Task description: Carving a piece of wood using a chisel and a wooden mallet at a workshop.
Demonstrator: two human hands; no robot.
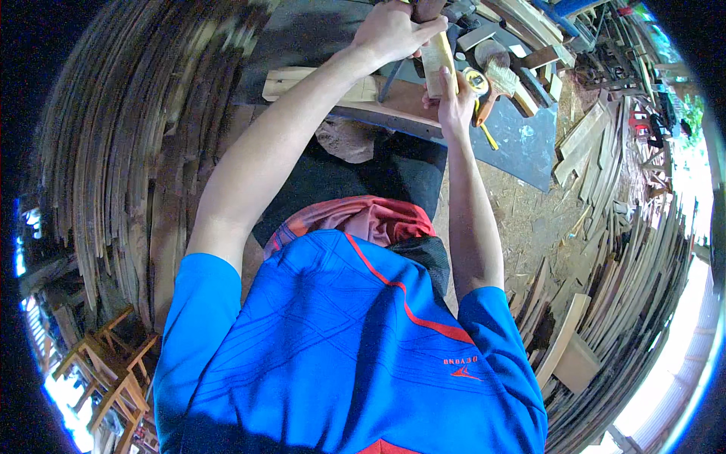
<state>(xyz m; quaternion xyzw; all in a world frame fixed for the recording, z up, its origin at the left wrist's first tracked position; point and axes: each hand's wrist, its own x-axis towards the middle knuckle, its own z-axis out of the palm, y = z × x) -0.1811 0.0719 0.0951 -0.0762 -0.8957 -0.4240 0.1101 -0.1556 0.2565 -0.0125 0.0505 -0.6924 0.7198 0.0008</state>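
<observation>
A short pale wooden piece (pixel 437 66) is held near the top of the view, over a dark worktable (pixel 518 144). My left hand (pixel 389 34) is closed at its far end, thumb lying across it, beside a dark brown block-like part (pixel 429 9) cut off by the view's edge. Lower down, my right hand (pixel 455 110) grips the near end, with fingers along its right side. Just right of that hand lie a round yellow-and-white tape measure (pixel 476 81) and a brush (pixel 501 78) with pale bristles. A longer wooden board (pixel 302 83) rests on the table's near side, left of my right hand.
Offcuts and blocks (pixel 541 58) crowd the table's far right. Long planks (pixel 144 113) are stacked on the left, and more timber strips (pixel 612 303) lie on the right. A wooden chair-like frame (pixel 113 371) stands at the lower left. Wood scraps litter the floor (pixel 529 219).
</observation>
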